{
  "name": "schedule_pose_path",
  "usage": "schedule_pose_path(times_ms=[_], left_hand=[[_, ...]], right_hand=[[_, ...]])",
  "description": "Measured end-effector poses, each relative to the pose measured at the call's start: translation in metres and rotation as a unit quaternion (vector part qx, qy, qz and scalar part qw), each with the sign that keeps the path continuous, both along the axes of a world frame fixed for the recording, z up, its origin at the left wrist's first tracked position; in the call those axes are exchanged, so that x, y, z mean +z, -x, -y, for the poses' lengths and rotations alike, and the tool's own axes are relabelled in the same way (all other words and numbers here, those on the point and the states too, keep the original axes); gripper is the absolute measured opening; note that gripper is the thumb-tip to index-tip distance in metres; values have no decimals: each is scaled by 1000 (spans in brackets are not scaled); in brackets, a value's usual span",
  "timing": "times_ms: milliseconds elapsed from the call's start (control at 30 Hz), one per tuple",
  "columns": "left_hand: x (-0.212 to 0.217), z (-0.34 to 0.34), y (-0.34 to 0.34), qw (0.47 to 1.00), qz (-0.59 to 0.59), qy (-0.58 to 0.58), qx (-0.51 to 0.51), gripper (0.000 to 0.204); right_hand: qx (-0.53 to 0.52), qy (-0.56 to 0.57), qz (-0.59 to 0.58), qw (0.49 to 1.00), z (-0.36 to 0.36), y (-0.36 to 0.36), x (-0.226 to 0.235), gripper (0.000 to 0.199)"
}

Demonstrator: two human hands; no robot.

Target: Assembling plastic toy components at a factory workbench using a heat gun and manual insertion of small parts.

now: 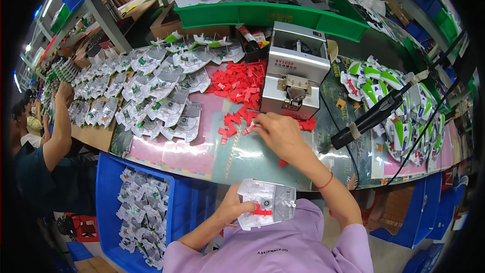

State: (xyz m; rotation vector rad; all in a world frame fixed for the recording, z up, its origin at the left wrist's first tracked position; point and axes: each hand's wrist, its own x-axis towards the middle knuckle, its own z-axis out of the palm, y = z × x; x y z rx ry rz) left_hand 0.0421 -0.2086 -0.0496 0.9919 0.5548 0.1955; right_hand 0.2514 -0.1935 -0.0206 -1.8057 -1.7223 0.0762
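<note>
My left hand point(230, 206) grips a white, partly clear plastic housing point(279, 199) close to my body, over the table's front edge. Its thumb presses beside a red plastic piece point(262, 211) lying in the housing. Farther forward, my right hand point(283, 135) is at the near edge of a heap of small red plastic pieces point(237, 83). Thumb and fingertips pinch one loose red piece point(247, 130), partly hidden by the fingers. Just beyond that hand stands a grey metal screw feeder point(288, 91).
Rows of similar housings point(161, 86) cover the table's left. A black electric screwdriver point(369, 119) hangs at right, before stacked white-green shells point(409, 116). A green bin point(273, 16) of grey parts stands behind. A blue crate point(108, 197) sits below left; a co-worker's arm point(59, 126) reaches in beyond.
</note>
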Motion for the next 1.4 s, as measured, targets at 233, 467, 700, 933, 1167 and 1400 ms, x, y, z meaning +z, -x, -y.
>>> schedule_pose_path(times_ms=[233,467,700,933,1167,1400], left_hand=[[-2,1,2,1000,-11,8,5,45],[11,-15,-7,997,-22,58,-37,47],[42,-26,-26,986,-3,87,-144,46],[53,-20,-38,972,-61,69,-217,61],[52,-17,-42,969,-78,20,-235,62],[52,-20,-44,985,27,9,-168,35]], right_hand=[[-34,48,102,993,-6,2,-26,17],[79,-31,-97,992,35,-7,29,12],[292,-76,-23,953,70,0,68,12],[334,-17,6,942,81,4,65,10],[347,13,-16,937,83,-1,65,13],[348,3,3,938,79,0,74,13]])
